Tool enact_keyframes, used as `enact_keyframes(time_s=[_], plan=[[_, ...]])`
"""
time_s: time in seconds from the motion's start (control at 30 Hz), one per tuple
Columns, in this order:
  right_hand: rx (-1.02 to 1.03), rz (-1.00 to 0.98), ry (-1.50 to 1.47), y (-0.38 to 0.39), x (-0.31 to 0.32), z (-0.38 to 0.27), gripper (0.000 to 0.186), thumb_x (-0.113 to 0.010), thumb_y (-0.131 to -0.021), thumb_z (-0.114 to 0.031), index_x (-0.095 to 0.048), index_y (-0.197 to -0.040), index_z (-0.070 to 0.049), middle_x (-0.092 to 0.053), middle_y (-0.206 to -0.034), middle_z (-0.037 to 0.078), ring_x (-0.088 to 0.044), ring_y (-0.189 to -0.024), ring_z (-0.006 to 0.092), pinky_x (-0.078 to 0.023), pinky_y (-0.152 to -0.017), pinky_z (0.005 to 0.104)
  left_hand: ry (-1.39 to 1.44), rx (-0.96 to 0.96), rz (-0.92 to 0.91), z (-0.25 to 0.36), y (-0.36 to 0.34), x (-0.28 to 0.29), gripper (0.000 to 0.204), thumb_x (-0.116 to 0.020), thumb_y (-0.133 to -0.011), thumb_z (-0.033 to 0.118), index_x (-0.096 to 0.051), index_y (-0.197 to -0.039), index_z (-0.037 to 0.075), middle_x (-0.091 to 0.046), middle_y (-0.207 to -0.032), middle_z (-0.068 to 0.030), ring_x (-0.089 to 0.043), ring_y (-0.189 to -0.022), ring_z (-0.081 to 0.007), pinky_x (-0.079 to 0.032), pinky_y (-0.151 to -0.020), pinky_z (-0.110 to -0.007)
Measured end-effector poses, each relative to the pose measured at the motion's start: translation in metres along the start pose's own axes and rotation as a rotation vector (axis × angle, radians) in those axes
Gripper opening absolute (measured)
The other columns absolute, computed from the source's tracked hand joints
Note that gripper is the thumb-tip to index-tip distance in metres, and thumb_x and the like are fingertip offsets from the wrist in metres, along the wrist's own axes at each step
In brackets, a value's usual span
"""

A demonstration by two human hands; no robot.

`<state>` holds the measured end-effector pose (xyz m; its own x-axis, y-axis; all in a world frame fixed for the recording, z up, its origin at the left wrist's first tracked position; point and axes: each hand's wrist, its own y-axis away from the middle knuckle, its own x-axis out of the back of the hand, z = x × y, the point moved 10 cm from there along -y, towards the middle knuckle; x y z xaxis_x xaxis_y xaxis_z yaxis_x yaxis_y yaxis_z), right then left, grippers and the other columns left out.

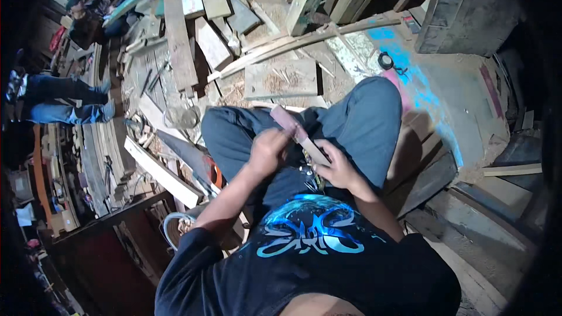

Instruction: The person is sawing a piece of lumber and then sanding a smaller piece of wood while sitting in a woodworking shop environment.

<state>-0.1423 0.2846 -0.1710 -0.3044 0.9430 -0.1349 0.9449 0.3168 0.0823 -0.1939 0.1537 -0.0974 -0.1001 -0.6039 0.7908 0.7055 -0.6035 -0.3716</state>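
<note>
In front of my lap, my right hand [338,167] grips the lower end of a flat, pale wooden strip [314,151]. My left hand [271,151] is closed around the strip's upper part, where a pinkish-brown piece like sandpaper [284,119] lies against it and sticks out past the fingers. Whether that piece is wrapped around the wood or only pressed on it, I cannot tell. Small metallic items like keys [312,180] hang at my waist under the hands.
A wooden block [280,79] with shavings lies before my crossed legs. A handsaw [186,155] and a bucket [174,222] are on my left, a black tape-like ring [385,60] on the paint-stained board at right. Another person's legs [67,99] show far left.
</note>
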Motion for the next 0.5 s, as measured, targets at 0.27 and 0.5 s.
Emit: enact_keyframes(time_s=[0.27,0.5], plan=[[-0.028,-0.007,0.023,0.004,-0.002,0.004,0.05,-0.06,-0.08,0.005,-0.044,-0.128,0.0,-0.056,-0.103,0.005,-0.056,-0.094,0.0106,-0.047,-0.085,0.0285,0.015,0.042,0.062,-0.01,0.003,0.007,0.048,-0.064,-0.069,-0.004,-0.06,-0.117,0.001,-0.056,-0.075,-0.0142,-0.057,-0.066,-0.0322,-0.047,-0.063,-0.043],[-0.032,0.032,-0.001,0.005,0.001,0.008,0.054,-0.064,-0.078,0.001,-0.044,-0.128,0.002,-0.056,-0.109,0.01,-0.056,-0.101,0.0141,-0.047,-0.087,0.0299,0.046,0.13,0.092,-0.009,0.01,0.0,0.044,-0.061,-0.072,-0.007,-0.062,-0.115,0.002,-0.056,-0.075,-0.0165,-0.057,-0.066,-0.0337,-0.047,-0.06,-0.04]])
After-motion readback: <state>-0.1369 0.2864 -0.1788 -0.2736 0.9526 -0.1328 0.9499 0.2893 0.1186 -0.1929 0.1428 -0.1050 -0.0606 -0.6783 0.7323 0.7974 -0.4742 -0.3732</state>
